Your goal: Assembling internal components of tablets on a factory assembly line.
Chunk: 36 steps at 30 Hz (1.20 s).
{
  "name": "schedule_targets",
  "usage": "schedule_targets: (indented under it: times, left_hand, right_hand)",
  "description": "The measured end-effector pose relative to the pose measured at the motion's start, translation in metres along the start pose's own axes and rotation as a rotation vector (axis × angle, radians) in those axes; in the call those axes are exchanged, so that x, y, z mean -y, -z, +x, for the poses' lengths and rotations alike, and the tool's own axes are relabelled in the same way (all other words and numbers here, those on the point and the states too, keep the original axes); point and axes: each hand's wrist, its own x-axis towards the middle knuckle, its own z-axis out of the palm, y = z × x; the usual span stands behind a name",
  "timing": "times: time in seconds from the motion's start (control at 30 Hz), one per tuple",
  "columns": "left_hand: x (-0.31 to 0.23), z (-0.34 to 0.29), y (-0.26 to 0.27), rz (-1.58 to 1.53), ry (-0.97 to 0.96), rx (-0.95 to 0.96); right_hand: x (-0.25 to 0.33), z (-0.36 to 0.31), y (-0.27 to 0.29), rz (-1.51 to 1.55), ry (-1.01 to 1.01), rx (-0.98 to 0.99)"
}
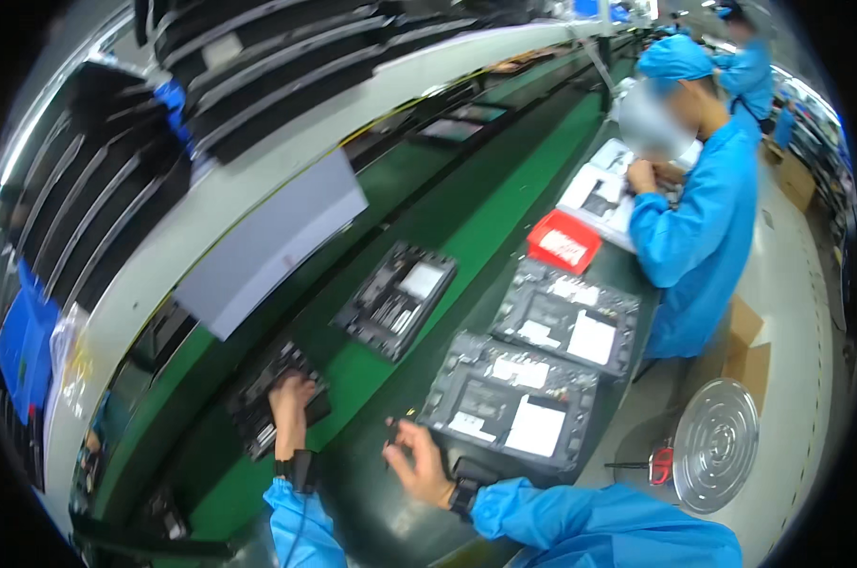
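Seemingly unfinished, units [493, 401] lie open at four o'clock; right hand [419, 464] pinches dark item [390, 433]; left hand [290, 402] touches black casing [250, 409], grip unclear.

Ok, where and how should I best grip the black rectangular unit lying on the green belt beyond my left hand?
Probably best by both long side edges of the black rectangular unit, coming from your near side. It lies flat on the green belt with these edges free, while its top face carries a white rectangular patch.
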Motion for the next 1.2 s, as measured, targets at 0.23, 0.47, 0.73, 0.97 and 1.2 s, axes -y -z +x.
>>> schedule_targets:
  times: [0.23,0.47,0.73,0.97,1.2]
  left_hand:
    - [-0.091,0.019,-0.159,0.205,0.285,-0.254]
    - [-0.095,-0.002,-0.209,-0.177,0.653,-0.035]
    - [-0.059,0.034,-0.220,0.091,0.130,0.520]
    - [-0.035,0.012,-0.254,-0.621,0.337,0.366]
    - [-0.133,-0.043,-0.144,0.012,-0.021,0.002]
  right_hand:
    - [0.022,0.002,0.010,-0.138,0.017,0.050]
    - [0.007,0.013,0.003,-0.017,0.039,-0.005]
    - [0.029,0.023,0.004,-0.111,0.115,-0.140]
    - [0.102,0.011,0.000,-0.261,0.230,-0.348]
    - [0.029,0.030,0.021,0.162,0.049,-0.145]
